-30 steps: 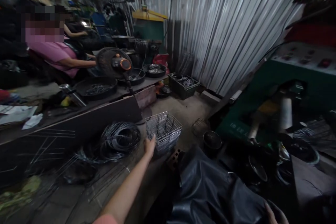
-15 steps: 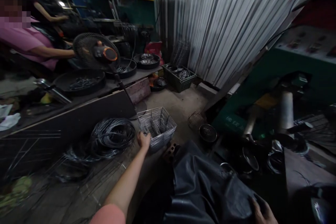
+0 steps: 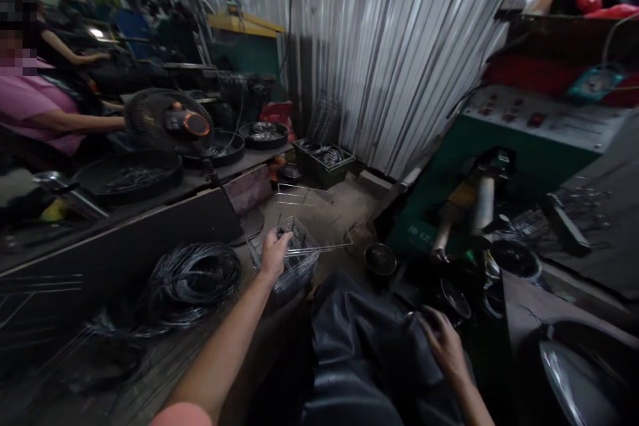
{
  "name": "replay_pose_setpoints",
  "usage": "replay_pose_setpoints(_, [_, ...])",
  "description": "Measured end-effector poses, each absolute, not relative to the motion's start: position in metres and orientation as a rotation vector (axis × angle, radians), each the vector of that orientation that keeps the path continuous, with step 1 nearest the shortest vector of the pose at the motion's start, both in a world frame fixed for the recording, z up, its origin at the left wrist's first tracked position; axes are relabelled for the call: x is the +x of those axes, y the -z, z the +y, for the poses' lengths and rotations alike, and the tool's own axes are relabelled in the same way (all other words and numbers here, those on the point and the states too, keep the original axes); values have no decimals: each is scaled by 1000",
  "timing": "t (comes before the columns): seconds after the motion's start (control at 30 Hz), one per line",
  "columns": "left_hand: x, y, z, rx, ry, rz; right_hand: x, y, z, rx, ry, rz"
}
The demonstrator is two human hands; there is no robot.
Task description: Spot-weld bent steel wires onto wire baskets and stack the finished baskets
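My left hand (image 3: 274, 253) reaches forward and is closed on a wire frame (image 3: 319, 223) that it holds tilted above a stack of wire baskets (image 3: 292, 259) on the floor. A coil of dark wire (image 3: 192, 276) lies just left of the baskets. My right hand (image 3: 442, 343) rests with its fingers spread on the black apron (image 3: 359, 353) over my lap, near a small dark pan (image 3: 453, 299).
A person in a pink shirt (image 3: 34, 113) sits at the far left behind a workbench (image 3: 150, 213) with round black trays and a fan (image 3: 167, 123). A green machine (image 3: 499, 166) stands to the right. A crate of wire parts (image 3: 324, 161) sits by the corrugated metal wall (image 3: 389, 60).
My left hand has closed on a wire frame and lifted it off the basket stack. My right hand has come up from the lower edge onto the apron. The view has shifted left.
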State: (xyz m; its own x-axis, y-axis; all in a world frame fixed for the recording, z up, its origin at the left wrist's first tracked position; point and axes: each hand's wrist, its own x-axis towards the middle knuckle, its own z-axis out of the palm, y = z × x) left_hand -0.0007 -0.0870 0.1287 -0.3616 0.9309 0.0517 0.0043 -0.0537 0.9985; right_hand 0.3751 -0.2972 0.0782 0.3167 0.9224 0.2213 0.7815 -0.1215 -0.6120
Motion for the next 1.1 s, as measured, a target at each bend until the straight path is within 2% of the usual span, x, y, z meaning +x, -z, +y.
replay_pose_setpoints(0.13, [37, -153, -107, 1122, -1242, 1203, 315, -145, -264, -1741, -38, -2002])
replay_pose_setpoints(0.23, [60, -173, -122, 1178, -1054, 1068, 290, -172, -262, -1688, -132, -2243])
replay_pose_setpoints(0.33, [75, -190, -132, 1233, -960, 958, 285, -170, -276, -1718, -521, -2160])
replay_pose_setpoints(0.43, [85, -196, -141, 1333, -1154, 892, 292, -159, -289, -1684, -762, -1736])
replay_pose_setpoints(0.5, [92, -189, -150, 1370, -1361, 889, 297, -156, -293, -1632, -810, -1436])
replay_pose_setpoints(0.57, [101, -176, -161, 1368, -1406, 897, 298, -159, -293, -1570, -848, -1214])
replay_pose_setpoints(0.7, [123, -159, -186, 1413, -1112, 838, 287, -170, -290, -1458, -885, -962])
replay_pose_setpoints(1.0, [174, -176, -204, 1548, -937, 963, 291, -162, -301, -1482, -1001, -956])
replay_pose_setpoints(1.1, [179, -166, -200, 1554, -828, 991, 340, -150, -329, -1678, -837, -1065])
